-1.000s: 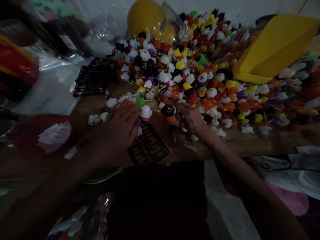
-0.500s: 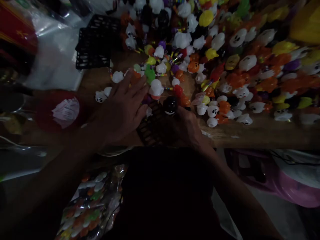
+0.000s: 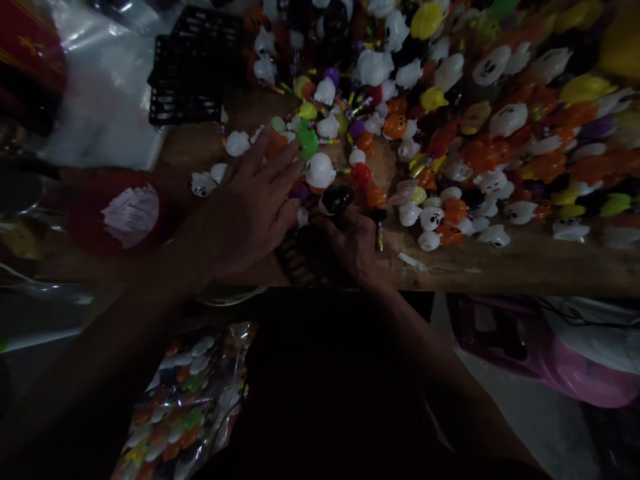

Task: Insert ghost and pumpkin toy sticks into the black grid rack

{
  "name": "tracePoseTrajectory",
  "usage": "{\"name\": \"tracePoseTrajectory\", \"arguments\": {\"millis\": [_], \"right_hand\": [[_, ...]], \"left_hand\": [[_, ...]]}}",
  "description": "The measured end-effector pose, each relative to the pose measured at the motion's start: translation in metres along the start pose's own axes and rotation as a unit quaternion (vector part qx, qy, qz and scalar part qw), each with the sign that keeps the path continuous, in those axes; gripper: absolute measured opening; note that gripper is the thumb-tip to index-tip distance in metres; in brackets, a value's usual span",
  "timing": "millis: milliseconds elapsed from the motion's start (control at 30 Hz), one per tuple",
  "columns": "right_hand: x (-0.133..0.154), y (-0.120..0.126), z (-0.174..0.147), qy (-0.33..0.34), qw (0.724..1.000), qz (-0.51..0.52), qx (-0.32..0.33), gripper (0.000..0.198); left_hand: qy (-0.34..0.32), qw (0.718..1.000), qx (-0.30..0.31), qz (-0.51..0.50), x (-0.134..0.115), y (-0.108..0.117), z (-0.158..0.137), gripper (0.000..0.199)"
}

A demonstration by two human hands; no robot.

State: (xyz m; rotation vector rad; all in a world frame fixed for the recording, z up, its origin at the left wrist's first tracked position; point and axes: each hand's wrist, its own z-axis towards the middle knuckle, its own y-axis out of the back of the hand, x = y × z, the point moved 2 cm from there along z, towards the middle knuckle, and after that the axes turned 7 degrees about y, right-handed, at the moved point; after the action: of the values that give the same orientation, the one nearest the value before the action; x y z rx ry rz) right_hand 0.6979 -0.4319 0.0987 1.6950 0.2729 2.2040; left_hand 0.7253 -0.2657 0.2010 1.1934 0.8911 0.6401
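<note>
From where I stand, the left hand lies with its fingers spread over the near toys, close by a green toy and a white toy. The right hand has its fingers curled in at a black toy, just beside the white one and by the far end of a dark grid; in this gloom I can't tell whether they pinch it or only rest against it. To my mind, a light, flat left palm suits these round pieces, since pressing hard could send them rolling. The right fingers would do best taking the black toy by its body, clear of the red toy and orange toy beyond. I'd lift rather than drag near those slots, where something small could snag.
</note>
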Motion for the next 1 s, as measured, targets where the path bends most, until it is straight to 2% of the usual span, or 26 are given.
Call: {"name": "tracePoseTrajectory", "arguments": {"millis": [100, 200, 267, 367, 500, 633, 700, 767, 867, 1000], "right_hand": [[0.003, -0.001, -0.003, 0.044, 0.996, -0.083, 0.002, 0.013], [0.003, -0.004, -0.004, 0.082, 0.987, -0.133, 0.027, 0.011], [0.003, -0.006, -0.005, 0.1, 0.984, -0.143, 0.038, 0.012], [0.002, -0.005, -0.006, 0.106, 0.983, -0.141, 0.044, 0.012], [0.004, 0.0, -0.004, 0.108, 0.986, -0.106, 0.065, 0.015], [0.008, 0.005, 0.002, 0.118, 0.984, -0.059, 0.116, 0.017], [0.008, 0.006, 0.006, 0.112, 0.979, -0.076, 0.155, 0.018], [0.007, 0.007, 0.011, 0.111, 0.968, -0.111, 0.196, 0.017], [0.004, 0.006, 0.019, 0.132, 0.951, -0.133, 0.248, 0.018], [0.005, 0.007, 0.026, 0.121, 0.943, -0.145, 0.275, 0.019]], "left_hand": [[-0.002, 0.998, -0.013, -0.066, 0.001, 0.003, -0.002, 0.051], [0.038, 0.989, -0.034, -0.136, 0.0, 0.008, -0.006, 0.047], [0.055, 0.987, -0.058, -0.142, -0.002, 0.012, -0.009, 0.044], [0.041, 0.991, -0.09, -0.093, -0.005, 0.017, -0.017, 0.042], [-0.009, 0.996, -0.087, -0.019, -0.007, 0.015, -0.028, 0.047], [-0.05, 0.993, -0.097, 0.032, -0.011, 0.007, -0.029, 0.054], [-0.052, 0.992, -0.103, 0.043, -0.013, 0.004, -0.024, 0.053], [-0.04, 0.994, -0.093, 0.034, -0.013, 0.002, -0.016, 0.05], [-0.015, 0.999, -0.046, -0.007, -0.007, -0.002, -0.004, 0.043], [0.013, 0.999, -0.011, -0.04, 0.003, -0.008, 0.0, 0.05]]}}
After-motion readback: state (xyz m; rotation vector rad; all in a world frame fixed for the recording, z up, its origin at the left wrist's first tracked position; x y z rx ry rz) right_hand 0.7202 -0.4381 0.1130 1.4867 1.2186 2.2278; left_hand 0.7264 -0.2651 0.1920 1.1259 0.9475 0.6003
